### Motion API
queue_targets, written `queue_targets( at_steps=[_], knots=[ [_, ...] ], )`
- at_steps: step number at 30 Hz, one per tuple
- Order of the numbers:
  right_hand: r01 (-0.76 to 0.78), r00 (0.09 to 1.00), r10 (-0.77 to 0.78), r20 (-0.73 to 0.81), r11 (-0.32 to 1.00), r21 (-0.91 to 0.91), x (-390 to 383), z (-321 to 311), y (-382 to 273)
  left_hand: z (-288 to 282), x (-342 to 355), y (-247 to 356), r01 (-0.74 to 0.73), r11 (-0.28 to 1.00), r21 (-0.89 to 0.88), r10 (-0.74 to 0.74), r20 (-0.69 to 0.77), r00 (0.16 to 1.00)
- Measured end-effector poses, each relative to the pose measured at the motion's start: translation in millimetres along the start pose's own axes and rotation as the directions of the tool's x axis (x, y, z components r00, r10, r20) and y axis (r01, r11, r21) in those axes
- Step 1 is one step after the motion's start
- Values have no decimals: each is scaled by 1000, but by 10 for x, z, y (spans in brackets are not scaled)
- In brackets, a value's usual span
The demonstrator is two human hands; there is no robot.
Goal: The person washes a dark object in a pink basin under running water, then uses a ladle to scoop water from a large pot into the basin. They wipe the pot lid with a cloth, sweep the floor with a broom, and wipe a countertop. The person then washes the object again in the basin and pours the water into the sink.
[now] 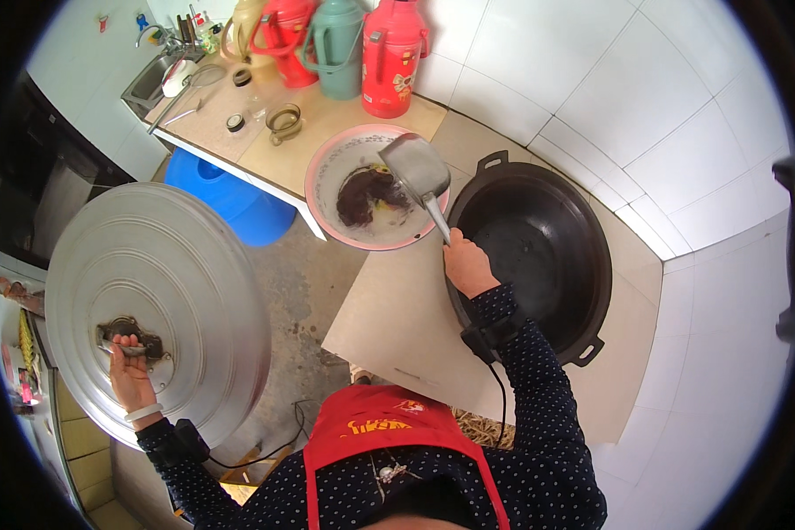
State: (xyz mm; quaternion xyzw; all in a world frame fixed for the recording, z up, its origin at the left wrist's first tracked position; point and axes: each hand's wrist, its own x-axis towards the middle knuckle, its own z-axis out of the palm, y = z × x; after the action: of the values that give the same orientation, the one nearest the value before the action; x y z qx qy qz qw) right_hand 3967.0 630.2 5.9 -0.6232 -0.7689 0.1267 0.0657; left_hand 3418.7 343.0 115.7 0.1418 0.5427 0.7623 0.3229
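My left hand (131,378) is closed round the handle of a big round metal lid (216,291), held up on its edge at my left, off the pot. In my right hand (468,265) is the handle of a wide metal spatula (415,165). Its blade is over the right side of a white basin (327,163) with a pink rim. Dark food (367,194) with a few yellow-green bits lies in the basin. Beside my right hand a large black two-handled wok (539,252) is set in the stove top; a little dark residue shows at its bottom.
Several thermos flasks, among them a red one (393,62) and a green one (336,53), line the wall behind the basin. A glass cup (284,122) and small jars share the wooden table (265,163). Below stands a blue bucket (238,208). A sink (150,79) is at the far left.
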Motion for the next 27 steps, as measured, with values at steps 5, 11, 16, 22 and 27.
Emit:
queue_targets(
  at_steps=[5,11,16,22,27],
  knots=[
    [123,984,-127,-123,992,-39,-176,-144,46,146,-38,22,7,1000,-8,-7,31,1000],
    [64,944,87,-320,900,432,-469,-156,453,303,-64,47,19,1000,2,-19,66,998],
    [-366,859,492,-143,785,500,-965,203,1539,290,-1,76,37,999,33,-40,84,996],
    [-818,548,837,0,535,210,-1645,791,2607,191,80,130,92,994,56,-101,189,977],
    [-838,525,850,30,511,189,-1713,1070,2822,188,45,173,97,991,88,-108,130,986]
  ],
)
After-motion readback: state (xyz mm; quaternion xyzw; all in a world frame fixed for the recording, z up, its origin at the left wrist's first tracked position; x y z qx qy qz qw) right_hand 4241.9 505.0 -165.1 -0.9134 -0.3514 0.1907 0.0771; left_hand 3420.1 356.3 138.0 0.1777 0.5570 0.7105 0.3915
